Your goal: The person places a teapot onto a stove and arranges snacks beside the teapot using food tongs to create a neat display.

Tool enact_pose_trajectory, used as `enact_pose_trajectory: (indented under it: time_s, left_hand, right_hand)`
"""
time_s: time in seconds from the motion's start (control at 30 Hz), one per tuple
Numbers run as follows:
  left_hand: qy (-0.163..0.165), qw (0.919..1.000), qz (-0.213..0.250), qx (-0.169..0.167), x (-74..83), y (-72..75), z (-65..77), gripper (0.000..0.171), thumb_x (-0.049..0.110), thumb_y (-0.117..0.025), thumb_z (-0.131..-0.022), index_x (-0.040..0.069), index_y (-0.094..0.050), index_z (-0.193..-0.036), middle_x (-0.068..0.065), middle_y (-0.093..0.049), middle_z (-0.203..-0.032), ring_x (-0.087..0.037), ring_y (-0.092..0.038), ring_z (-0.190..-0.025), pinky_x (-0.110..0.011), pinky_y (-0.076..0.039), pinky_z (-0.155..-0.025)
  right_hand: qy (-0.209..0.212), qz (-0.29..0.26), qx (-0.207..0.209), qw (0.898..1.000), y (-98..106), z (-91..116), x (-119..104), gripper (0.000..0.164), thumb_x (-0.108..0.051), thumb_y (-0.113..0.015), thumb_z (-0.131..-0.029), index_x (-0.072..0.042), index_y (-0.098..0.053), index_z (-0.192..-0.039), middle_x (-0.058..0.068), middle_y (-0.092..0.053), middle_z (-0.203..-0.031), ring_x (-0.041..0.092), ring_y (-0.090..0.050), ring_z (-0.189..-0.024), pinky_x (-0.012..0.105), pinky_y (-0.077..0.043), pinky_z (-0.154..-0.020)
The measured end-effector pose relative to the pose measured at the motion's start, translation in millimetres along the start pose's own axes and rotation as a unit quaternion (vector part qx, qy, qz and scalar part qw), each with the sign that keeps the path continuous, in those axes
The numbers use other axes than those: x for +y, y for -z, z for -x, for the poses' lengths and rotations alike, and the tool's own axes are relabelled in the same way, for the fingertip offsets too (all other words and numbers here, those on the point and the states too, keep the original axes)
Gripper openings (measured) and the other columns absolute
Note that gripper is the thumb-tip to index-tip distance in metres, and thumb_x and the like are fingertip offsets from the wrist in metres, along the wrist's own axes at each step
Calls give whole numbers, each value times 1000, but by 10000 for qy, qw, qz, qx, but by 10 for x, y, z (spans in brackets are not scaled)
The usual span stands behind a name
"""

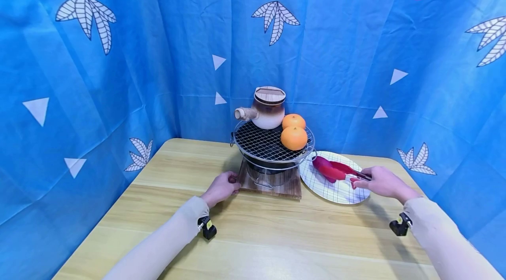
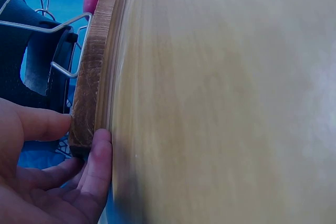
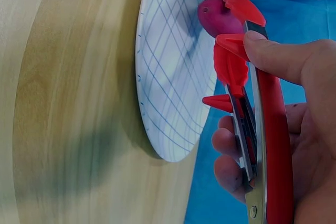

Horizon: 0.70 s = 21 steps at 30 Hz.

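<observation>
My left hand [image 1: 222, 188] pinches the front left corner of a square wooden board [image 1: 290, 189], thumb on top and fingers at its edge. A small stove with a round wire grill [image 1: 258, 141] stands on this board. My right hand [image 1: 385, 181] grips red-tipped tongs [image 3: 274, 145] over a white plate with blue grid lines [image 1: 336, 196]. The tongs' red tips are at a purple sweet potato [image 3: 216, 18], one lying against it; whether they clamp it I cannot tell. In the left wrist view, the board's edge [image 2: 89, 77] sits between thumb and fingers.
On the grill are a clay pot [image 1: 270, 113] with a wooden lid and side handle, and two oranges [image 1: 294, 138]. The grill's wire handle [image 1: 313, 156] reaches over the plate's rim. Blue patterned curtains [image 1: 197, 52] enclose the wooden table [image 1: 253, 236] behind and at both sides.
</observation>
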<state>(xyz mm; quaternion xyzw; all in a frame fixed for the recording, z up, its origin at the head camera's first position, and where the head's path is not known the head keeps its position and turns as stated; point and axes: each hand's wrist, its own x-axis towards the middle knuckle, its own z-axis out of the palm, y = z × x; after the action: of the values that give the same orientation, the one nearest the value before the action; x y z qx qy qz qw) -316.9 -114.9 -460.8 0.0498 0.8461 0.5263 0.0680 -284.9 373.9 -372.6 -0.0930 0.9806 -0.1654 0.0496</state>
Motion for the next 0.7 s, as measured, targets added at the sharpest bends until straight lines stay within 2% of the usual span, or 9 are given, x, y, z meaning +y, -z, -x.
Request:
enact_pose_trajectory:
  time_s: [0.13, 0.37, 0.7]
  left_hand:
    - [-39, 10000, 1, 9, 7, 1, 11, 42, 6, -67, -90, -6, -57, -129, -15, -68, -106, -17, -69, -79, -32, -60, -77]
    - [-57, 10000, -19, 7, -10, 10, 7, 42, 7, -67, -90, -6, -57, -129, -15, -68, -106, -17, -68, -79, -31, -60, -76]
    - [-60, 10000, 41, 9, -17, 11, -7, 42, 6, -67, -90, -7, -56, -129, -16, -68, -107, -18, -69, -80, -31, -61, -76]
  right_hand:
    - [86, 10, 49, 10000, 38, 21, -6, 56, -44, -74, -89, 3, -68, -118, 4, -65, -89, 21, -55, -81, 32, -42, -65]
    - [74, -42, 56, 9999, 133, 73, -26, 64, -46, -74, -89, 6, -65, -125, 7, -70, -100, 23, -58, -88, 32, -47, -67]
    - [160, 184, 226, 9994, 254, 111, -26, 69, -48, -73, -89, 8, -63, -127, 11, -70, -104, 26, -58, -90, 33, -47, -69]
